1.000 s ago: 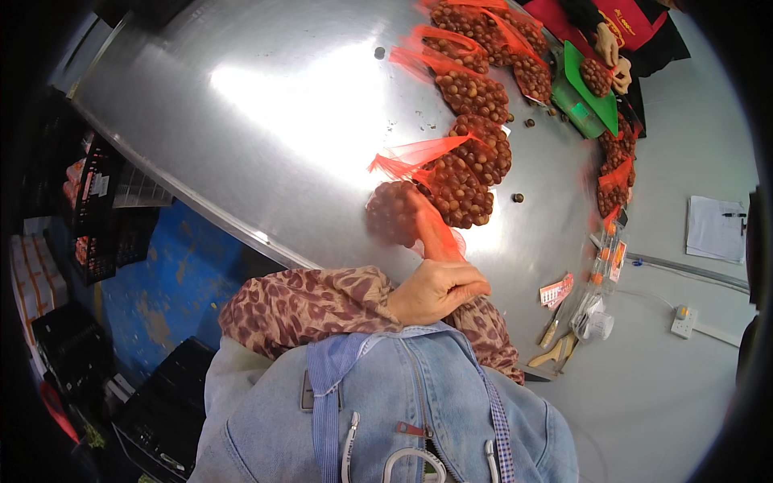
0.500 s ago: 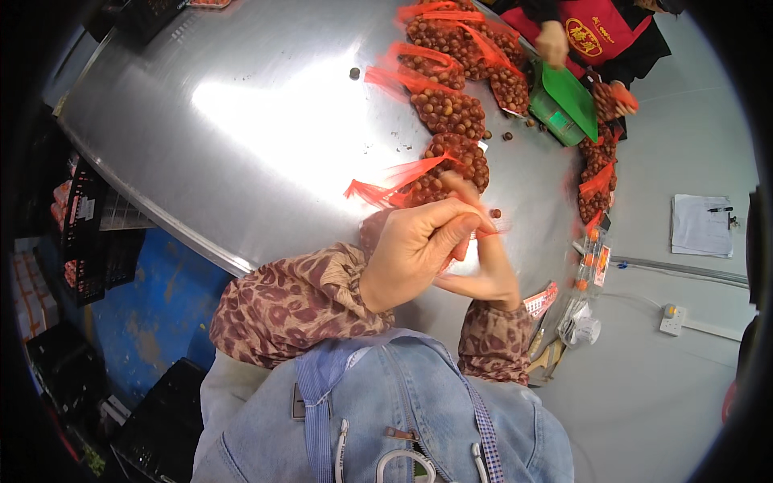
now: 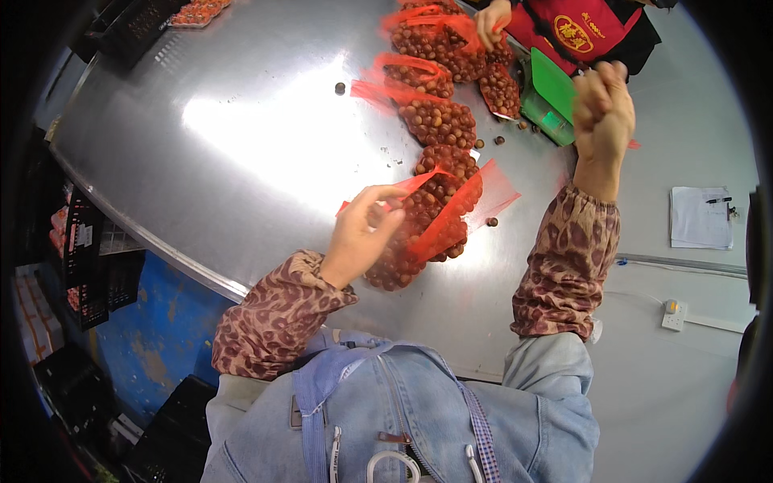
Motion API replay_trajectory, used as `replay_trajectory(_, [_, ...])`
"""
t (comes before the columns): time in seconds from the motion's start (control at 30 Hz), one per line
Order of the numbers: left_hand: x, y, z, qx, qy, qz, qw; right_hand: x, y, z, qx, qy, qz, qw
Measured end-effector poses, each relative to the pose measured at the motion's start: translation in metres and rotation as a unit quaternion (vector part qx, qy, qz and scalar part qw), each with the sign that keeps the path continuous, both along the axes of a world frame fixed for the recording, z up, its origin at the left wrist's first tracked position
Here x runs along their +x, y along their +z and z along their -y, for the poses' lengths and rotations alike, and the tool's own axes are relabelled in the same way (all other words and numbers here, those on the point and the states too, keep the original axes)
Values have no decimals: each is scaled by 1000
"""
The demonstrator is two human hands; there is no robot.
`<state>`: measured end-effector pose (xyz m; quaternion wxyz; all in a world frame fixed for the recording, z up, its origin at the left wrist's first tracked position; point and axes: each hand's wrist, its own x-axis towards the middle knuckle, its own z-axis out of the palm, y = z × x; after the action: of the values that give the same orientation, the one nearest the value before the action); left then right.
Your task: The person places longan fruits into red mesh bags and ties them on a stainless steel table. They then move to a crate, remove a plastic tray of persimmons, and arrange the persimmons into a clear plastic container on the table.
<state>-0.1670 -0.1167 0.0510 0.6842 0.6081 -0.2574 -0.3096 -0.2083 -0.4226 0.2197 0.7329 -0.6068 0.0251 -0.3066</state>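
My left hand (image 3: 366, 233) is closed at the edge of a red mesh bag of small round brown fruit (image 3: 398, 262), the mesh at its fingertips. A strip of loose red mesh (image 3: 451, 213) lies across that bag and the filled bags (image 3: 443, 121) lined up behind it. My right hand (image 3: 600, 121) is raised at the right, beside the green scale (image 3: 549, 84), with fingers curled; what it holds, if anything, cannot be made out.
A co-worker's hand (image 3: 491, 20) is among the far bags, beside a red apron (image 3: 555, 24). Black crates (image 3: 121, 24) and red packs (image 3: 197, 12) sit far left on the steel table (image 3: 161, 145). Loose fruit (image 3: 491, 221) lies about. A clipboard (image 3: 696, 217) is at right.
My hands were together over the near bag; now the right has risen far to the right and the left has moved back left. The co-worker's hands have shifted from the scale.
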Motion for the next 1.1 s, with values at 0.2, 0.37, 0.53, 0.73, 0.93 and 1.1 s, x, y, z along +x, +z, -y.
replay_trajectory(0.2, [21,-63,-44,103,65,-26,992,-22,-110,-68,-538,155,-234,795])
replay_trajectory(0.37, [74,-96,-32,201,117,184,955,-72,-182,-112,-564,320,-429,629])
replay_trajectory(0.53, [140,-112,36,281,137,407,858,-88,-158,-95,23,236,-491,838])
replay_trajectory(0.73, [179,-133,95,354,47,425,832,-39,-100,12,-2,-62,-243,968])
replay_trajectory(0.93, [203,-158,113,322,11,489,811,8,-126,82,-26,-101,-303,947])
replay_trajectory(1.1, [211,-153,103,281,83,450,843,-44,-200,114,-77,-199,-338,917])
